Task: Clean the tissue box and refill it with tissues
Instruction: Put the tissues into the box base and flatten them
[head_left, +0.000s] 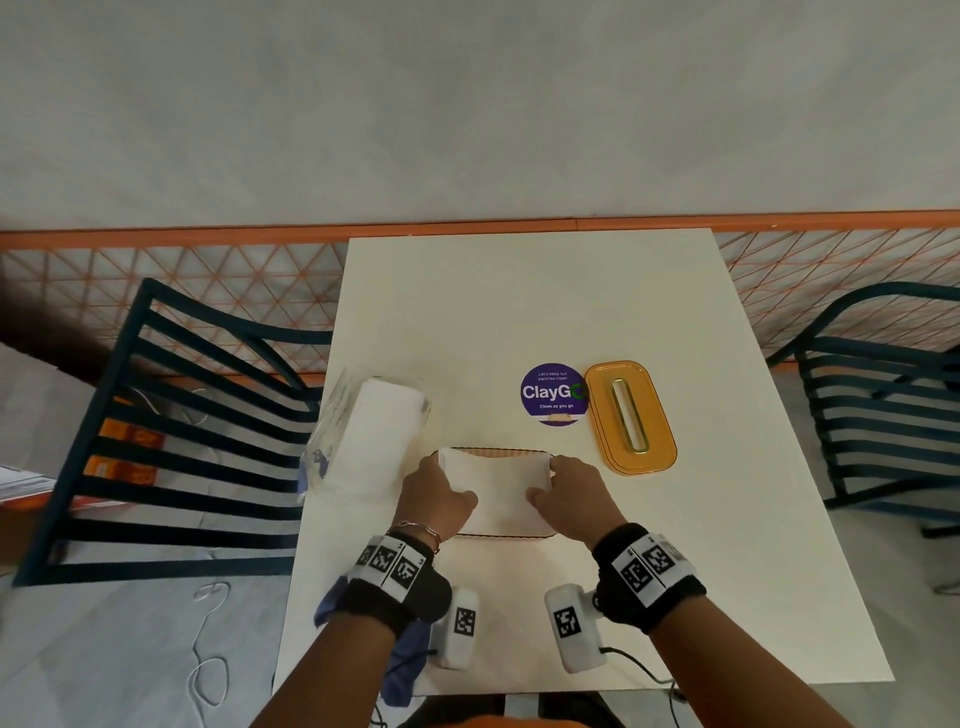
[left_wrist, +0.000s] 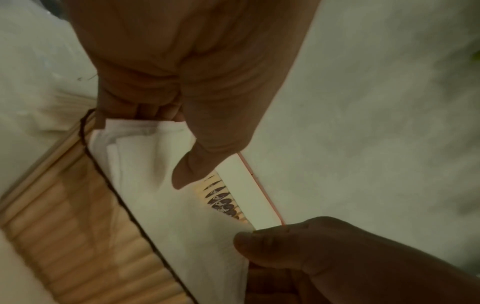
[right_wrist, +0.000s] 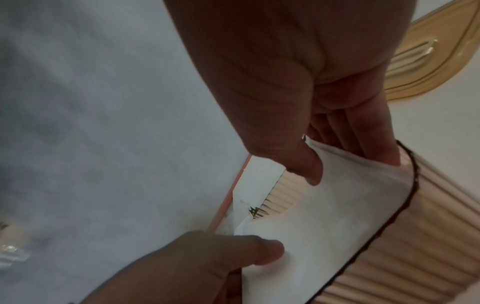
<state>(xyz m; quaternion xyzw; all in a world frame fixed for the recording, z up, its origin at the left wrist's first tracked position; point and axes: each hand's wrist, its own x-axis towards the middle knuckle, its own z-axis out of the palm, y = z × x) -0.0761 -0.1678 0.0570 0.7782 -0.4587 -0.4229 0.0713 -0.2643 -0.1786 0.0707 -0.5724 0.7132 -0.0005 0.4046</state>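
Observation:
The ribbed amber tissue box (head_left: 488, 452) with a dark rim stands lidless at the table's middle. A stack of white tissues (head_left: 498, 486) sits in its opening. My left hand (head_left: 441, 486) grips the stack's left end and my right hand (head_left: 558, 488) grips its right end. In the left wrist view the thumb (left_wrist: 197, 164) presses on top of the tissues (left_wrist: 168, 205), and the fingers (left_wrist: 145, 112) reach down beside the box wall (left_wrist: 64, 226). The right wrist view shows the same: thumb (right_wrist: 306, 164) on the tissues (right_wrist: 324, 216), fingers (right_wrist: 376, 144) inside the rim. The amber slotted lid (head_left: 631, 418) lies to the right.
An opened plastic pack of tissues (head_left: 369, 436) lies left of the box. A round purple ClayGo sticker (head_left: 553, 393) is on the white table (head_left: 519, 291). A blue cloth (head_left: 405, 654) hangs at the near edge. Dark slatted chairs (head_left: 171, 441) stand on both sides.

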